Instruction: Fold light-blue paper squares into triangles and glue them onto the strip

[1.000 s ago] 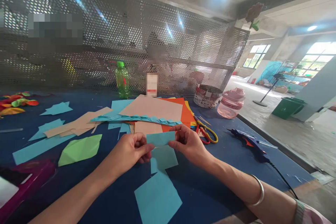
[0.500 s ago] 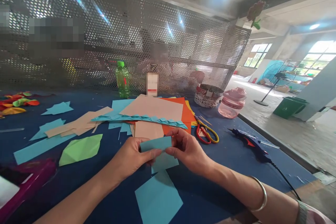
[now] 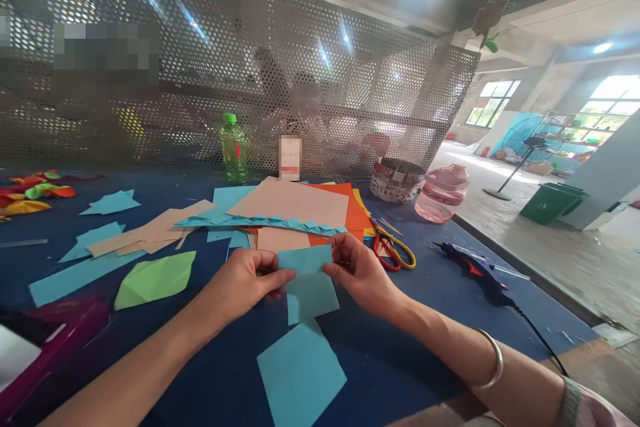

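Between my two hands, a small blue piece of paper (image 3: 306,258) is held up over the table. My left hand (image 3: 253,275) pinches its left end with thumb and fingers. At the right end, the thumb and fingers of my right hand (image 3: 357,272) are closed on the same piece. Just below lies another blue sheet (image 3: 313,300), and nearer to me a blue paper square (image 3: 303,373). Behind my hands a strip of folded blue paper (image 3: 285,222) with a zigzag edge rests across a pale pink sheet (image 3: 295,200).
Red-and-yellow scissors (image 3: 395,253) and a glue gun (image 3: 475,270) lie to the right. A pink jug (image 3: 443,193), a round tub (image 3: 397,180) and a green bottle (image 3: 234,150) stand behind. Green paper (image 3: 156,279) and a purple object (image 3: 60,353) are at left.
Both hands have risen slightly, with the blue paper shifting a little up and right. My left thumb has slid toward the paper's left end, so more of it shows.
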`<act>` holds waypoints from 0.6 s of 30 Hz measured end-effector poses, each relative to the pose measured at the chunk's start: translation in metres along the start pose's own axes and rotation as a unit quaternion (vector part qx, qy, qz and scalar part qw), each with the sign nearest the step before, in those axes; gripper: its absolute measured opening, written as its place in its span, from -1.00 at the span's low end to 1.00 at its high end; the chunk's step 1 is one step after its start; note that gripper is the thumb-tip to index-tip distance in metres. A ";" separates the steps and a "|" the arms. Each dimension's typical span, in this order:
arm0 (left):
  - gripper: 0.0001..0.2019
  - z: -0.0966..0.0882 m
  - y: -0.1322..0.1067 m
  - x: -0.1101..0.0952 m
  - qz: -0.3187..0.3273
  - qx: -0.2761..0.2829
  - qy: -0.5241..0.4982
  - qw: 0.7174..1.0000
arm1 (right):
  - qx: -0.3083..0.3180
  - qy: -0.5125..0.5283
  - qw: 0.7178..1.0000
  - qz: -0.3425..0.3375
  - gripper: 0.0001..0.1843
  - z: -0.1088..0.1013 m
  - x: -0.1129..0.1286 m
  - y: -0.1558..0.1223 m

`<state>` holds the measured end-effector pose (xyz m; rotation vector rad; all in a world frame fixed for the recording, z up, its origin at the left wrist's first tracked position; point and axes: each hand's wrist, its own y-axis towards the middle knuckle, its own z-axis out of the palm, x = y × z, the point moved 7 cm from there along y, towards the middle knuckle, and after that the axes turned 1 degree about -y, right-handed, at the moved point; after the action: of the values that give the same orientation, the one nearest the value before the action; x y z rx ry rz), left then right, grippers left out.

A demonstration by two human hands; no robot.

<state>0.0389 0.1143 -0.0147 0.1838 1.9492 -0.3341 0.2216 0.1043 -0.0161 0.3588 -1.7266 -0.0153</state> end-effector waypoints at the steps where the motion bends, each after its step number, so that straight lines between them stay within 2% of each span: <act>1: -0.64 0.000 0.000 0.000 0.001 -0.001 0.006 1.000 | 0.001 -0.003 1.000 0.000 -0.70 0.000 0.000 0.000; 7: -0.58 -0.003 0.002 0.000 0.011 -0.007 0.039 0.999 | -0.004 -0.033 0.999 -0.012 -0.74 -0.004 0.000 0.000; 10: -0.59 -0.005 0.003 -0.001 0.018 0.016 0.021 0.999 | -0.019 -0.061 0.998 -0.024 -0.73 -0.010 -0.002 0.002; 15: -0.55 -0.018 0.004 -0.006 0.035 -0.032 -0.042 0.998 | -0.023 -0.093 0.995 -0.030 -0.68 -0.011 0.001 0.004; 18: -0.51 -0.011 0.001 -0.007 0.029 -0.005 -0.065 0.997 | -0.003 -0.100 0.995 -0.027 -0.68 -0.005 0.005 0.000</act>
<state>0.0323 0.1193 -0.0043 0.2060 1.8142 -0.2915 0.2254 0.1043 -0.0103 0.4116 -1.9147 -0.0982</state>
